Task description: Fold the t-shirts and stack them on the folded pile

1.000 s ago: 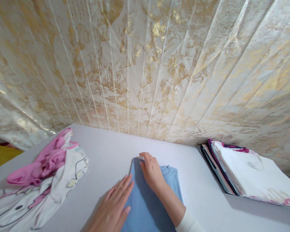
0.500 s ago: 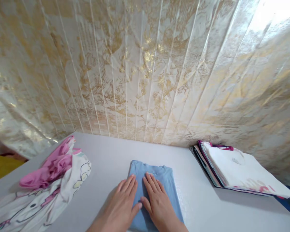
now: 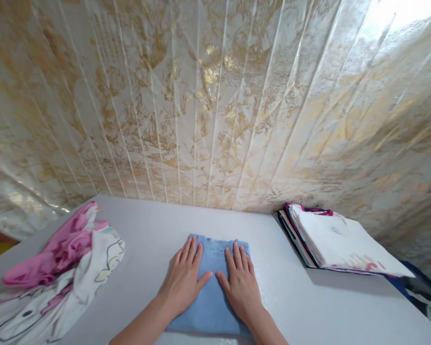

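A folded light blue T-shirt (image 3: 212,292) lies flat on the white table, its neckline at the far end. On its left side rests my left hand (image 3: 184,273), palm down, with the fingers stretched towards the upper left corner. My right hand (image 3: 241,282) lies flat on the right side of the shirt, fingers pointing at the collar. The two thumbs point at each other with a small gap of blue cloth between them. Neither hand grips anything.
To the left is a crumpled pile of pink cloth (image 3: 57,249) and white printed cloth (image 3: 75,292). A stack of folded clothes (image 3: 345,242) with a white top piece sits at the right. Behind the white table (image 3: 147,223) hangs a gold-patterned curtain (image 3: 201,120).
Both hands have slid farther up the shirt and moved apart, towards its side edges. The shirt's near edge now shows. The view has shifted slightly to the right.
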`<act>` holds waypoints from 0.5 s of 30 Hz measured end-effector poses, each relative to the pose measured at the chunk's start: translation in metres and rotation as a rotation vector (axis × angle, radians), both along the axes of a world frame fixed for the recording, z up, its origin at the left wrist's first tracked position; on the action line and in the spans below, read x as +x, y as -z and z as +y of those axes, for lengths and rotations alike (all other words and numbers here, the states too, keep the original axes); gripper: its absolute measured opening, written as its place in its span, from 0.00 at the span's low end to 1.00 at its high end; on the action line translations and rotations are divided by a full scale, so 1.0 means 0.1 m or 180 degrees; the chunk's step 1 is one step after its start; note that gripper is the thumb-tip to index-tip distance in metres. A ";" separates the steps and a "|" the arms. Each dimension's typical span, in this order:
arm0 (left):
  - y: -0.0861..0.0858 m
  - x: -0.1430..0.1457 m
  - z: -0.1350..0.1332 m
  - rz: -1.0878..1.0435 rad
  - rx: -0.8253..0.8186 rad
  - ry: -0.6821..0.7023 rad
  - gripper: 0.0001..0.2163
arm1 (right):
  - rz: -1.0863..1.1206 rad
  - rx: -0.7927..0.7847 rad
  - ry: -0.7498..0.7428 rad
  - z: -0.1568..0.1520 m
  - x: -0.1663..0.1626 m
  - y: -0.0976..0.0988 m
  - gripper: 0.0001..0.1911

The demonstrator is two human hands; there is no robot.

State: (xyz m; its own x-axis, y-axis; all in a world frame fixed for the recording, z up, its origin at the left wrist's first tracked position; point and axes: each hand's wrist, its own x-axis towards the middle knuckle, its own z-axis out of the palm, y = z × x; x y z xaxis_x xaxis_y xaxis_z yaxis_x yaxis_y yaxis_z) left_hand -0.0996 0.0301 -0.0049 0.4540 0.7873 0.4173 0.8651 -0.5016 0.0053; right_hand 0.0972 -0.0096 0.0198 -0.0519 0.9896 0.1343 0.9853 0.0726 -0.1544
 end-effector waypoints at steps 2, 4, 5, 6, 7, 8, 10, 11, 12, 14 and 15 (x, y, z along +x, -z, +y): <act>-0.11 0.00 0.03 0.0033 -0.0189 0.0037 0.29 | 0.0018 0.0007 -0.0051 0.04 0.02 -0.06 0.34; -0.19 -0.02 0.03 0.0060 -0.0301 0.0048 0.26 | 0.0050 -0.0010 -0.0068 0.08 0.03 -0.11 0.32; -0.22 -0.02 0.01 0.0066 -0.0319 0.0045 0.25 | 0.0068 -0.0021 -0.0047 0.08 0.03 -0.13 0.30; -0.23 -0.03 -0.02 0.0062 -0.0313 0.0050 0.24 | 0.0086 -0.0015 -0.0017 0.07 0.03 -0.14 0.29; -0.23 -0.04 -0.07 0.0051 -0.0297 0.0072 0.23 | 0.0100 0.0011 0.0000 0.04 0.01 -0.13 0.28; -0.23 -0.03 -0.13 0.0037 -0.0284 0.0110 0.23 | 0.0108 0.0066 -0.0011 0.00 -0.02 -0.13 0.28; -0.19 -0.01 -0.26 0.0014 -0.0260 0.0219 0.23 | 0.0115 0.0224 -0.0092 -0.11 -0.09 -0.09 0.28; -0.17 0.01 -0.31 0.0013 -0.0250 0.0262 0.22 | 0.0110 0.0285 -0.0145 -0.17 -0.13 -0.06 0.29; -0.15 0.04 -0.37 0.0024 -0.0245 0.0278 0.22 | 0.0098 0.0313 -0.0171 -0.23 -0.17 -0.04 0.29; -0.12 0.10 -0.43 0.0064 -0.0244 0.0248 0.22 | 0.0068 0.0271 -0.0147 -0.32 -0.23 -0.02 0.31; -0.11 0.12 -0.45 0.0074 -0.0238 0.0221 0.22 | 0.0065 0.0228 -0.0125 -0.34 -0.25 -0.02 0.31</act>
State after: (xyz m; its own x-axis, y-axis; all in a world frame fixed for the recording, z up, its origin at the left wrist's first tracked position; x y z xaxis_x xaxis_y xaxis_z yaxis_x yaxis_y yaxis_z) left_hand -0.0875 -0.0147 0.0065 0.5173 0.7822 0.3474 0.8286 -0.5592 0.0253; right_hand 0.0726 -0.0439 0.0219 -0.0870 0.9747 0.2061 0.9782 0.1227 -0.1674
